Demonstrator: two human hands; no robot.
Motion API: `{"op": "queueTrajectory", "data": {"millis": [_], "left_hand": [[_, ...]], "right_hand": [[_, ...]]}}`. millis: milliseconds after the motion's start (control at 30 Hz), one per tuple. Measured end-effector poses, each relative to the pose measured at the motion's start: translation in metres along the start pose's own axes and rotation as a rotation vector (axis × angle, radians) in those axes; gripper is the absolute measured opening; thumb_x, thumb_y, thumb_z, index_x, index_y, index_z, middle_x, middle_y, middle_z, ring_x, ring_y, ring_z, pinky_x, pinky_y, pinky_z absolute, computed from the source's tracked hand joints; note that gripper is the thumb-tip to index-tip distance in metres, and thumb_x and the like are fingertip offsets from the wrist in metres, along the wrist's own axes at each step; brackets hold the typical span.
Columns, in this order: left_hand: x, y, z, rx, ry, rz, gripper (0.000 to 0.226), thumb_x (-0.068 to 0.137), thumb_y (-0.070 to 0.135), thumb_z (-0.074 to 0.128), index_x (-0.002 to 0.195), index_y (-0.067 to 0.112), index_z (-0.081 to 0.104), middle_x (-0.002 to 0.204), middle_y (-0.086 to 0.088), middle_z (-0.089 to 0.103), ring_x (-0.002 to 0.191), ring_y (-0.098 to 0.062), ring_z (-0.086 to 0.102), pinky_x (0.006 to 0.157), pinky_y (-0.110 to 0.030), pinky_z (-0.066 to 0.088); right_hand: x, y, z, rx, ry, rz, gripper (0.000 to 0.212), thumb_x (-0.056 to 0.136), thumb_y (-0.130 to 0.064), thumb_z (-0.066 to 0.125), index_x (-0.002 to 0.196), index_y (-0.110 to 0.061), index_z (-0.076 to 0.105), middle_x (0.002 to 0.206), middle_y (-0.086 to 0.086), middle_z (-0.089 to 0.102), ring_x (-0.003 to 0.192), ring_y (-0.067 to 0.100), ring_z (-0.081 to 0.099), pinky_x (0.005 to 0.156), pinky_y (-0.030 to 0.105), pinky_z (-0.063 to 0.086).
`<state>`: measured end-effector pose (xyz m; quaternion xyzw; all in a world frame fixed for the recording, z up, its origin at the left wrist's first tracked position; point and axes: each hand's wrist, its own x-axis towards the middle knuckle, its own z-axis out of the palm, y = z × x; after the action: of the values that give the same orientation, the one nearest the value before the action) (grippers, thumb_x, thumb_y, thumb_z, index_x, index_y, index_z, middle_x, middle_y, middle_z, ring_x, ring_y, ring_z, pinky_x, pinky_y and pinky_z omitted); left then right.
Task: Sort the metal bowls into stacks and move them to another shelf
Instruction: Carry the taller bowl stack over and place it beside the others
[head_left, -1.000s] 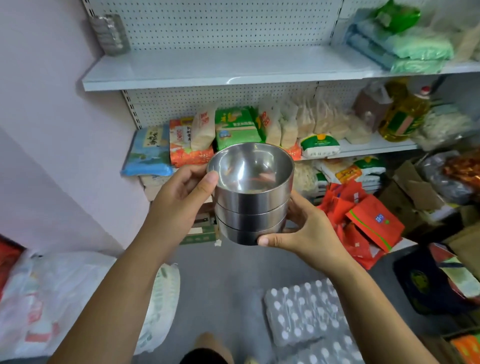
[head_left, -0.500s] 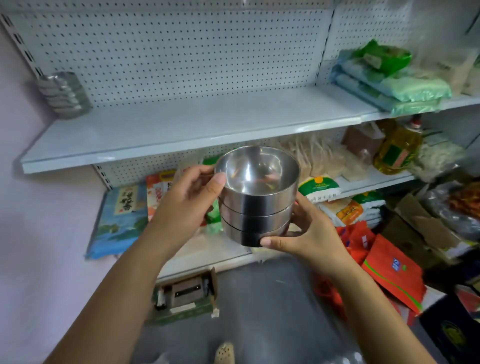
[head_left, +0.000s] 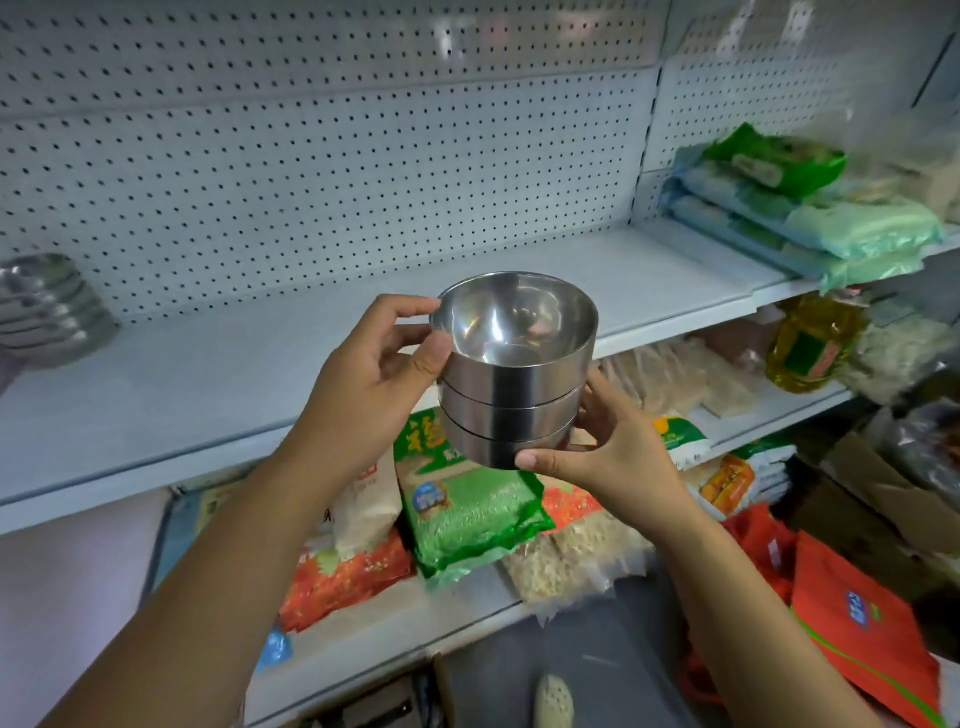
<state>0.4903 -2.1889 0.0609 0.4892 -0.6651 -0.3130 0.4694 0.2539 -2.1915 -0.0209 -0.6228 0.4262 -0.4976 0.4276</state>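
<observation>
1. We hold a stack of three metal bowls (head_left: 514, 374) in the air. It is just in front of the white shelf (head_left: 208, 395) and does not touch it.
2. Our left hand (head_left: 363, 384) grips the top bowl. The thumb presses its near side and the fingers curl round its far rim.
3. Our right hand (head_left: 618, 452) grips the bottom bowl. The thumb pinches its low edge and the other fingers curl behind it.
4. We think the next job is to put the stack on the shelf. We should hold it flat, lift it over the front edge, and set it down softly before we let go.
5. The bowls look smooth and shiny, so they may slip. Two hands seem best.
6. The shelf top is flat and pale, with a wall of little holes (head_left: 311, 182) behind it.
7. A blurry second bowl stack (head_left: 47, 306) sits at the left end. Green packets (head_left: 810, 223) lie at the right end.
8. On the shelf below are a green rice bag (head_left: 472, 509) and, to the right, an oil bottle (head_left: 810, 343).
</observation>
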Motion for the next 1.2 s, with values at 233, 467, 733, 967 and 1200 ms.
{"op": "queueTrajectory", "data": {"millis": [233,467,733,967,1200], "left_hand": [[0.098,-0.042,-0.004,0.063,-0.076,-0.041,0.064,0.066,0.05,0.08,0.123,0.043,0.053,0.131,0.009,0.065,0.114,-0.007,0.067,0.102,-0.038,0.053],[0.197,-0.087,0.012,0.191,-0.064,-0.084,0.067,0.072,0.042,0.086,0.126,0.041,0.045,0.128,0.014,0.065,0.114,0.0,0.063,0.103,-0.042,0.052],[0.264,-0.137,0.029,0.168,-0.017,-0.108,0.066,0.084,0.018,0.083,0.132,0.042,0.044,0.137,0.009,0.056,0.12,-0.009,0.062,0.107,-0.042,0.05],[0.299,-0.16,0.027,0.208,0.025,-0.122,0.048,0.086,0.023,0.081,0.114,0.045,0.05,0.133,0.011,0.056,0.123,-0.011,0.061,0.105,-0.044,0.052],[0.33,-0.169,0.023,0.363,0.132,-0.127,0.054,0.088,0.028,0.079,0.134,0.029,0.052,0.132,0.006,0.062,0.124,-0.011,0.058,0.095,-0.024,0.048]], "right_hand": [[0.107,0.026,-0.014,-0.07,-0.03,-0.009,0.075,0.065,-0.01,0.097,0.125,-0.036,0.061,0.113,-0.012,0.076,0.107,0.001,0.071,0.081,0.018,0.057],[0.218,0.077,-0.032,-0.095,-0.105,0.01,0.088,0.064,-0.031,0.099,0.138,-0.044,0.053,0.125,-0.014,0.07,0.116,0.004,0.066,0.086,0.017,0.056],[0.304,0.124,-0.037,-0.118,-0.154,0.033,0.089,0.062,-0.036,0.1,0.132,-0.054,0.048,0.125,-0.021,0.063,0.112,0.002,0.065,0.077,0.013,0.054],[0.355,0.144,-0.031,-0.066,-0.2,0.038,0.078,0.064,-0.022,0.1,0.127,-0.047,0.06,0.119,-0.013,0.071,0.104,0.008,0.071,0.085,0.022,0.059],[0.409,0.15,-0.02,-0.104,-0.28,0.078,0.085,0.066,-0.028,0.098,0.139,-0.03,0.054,0.132,-0.014,0.061,0.105,0.003,0.065,0.079,0.013,0.053]]}}
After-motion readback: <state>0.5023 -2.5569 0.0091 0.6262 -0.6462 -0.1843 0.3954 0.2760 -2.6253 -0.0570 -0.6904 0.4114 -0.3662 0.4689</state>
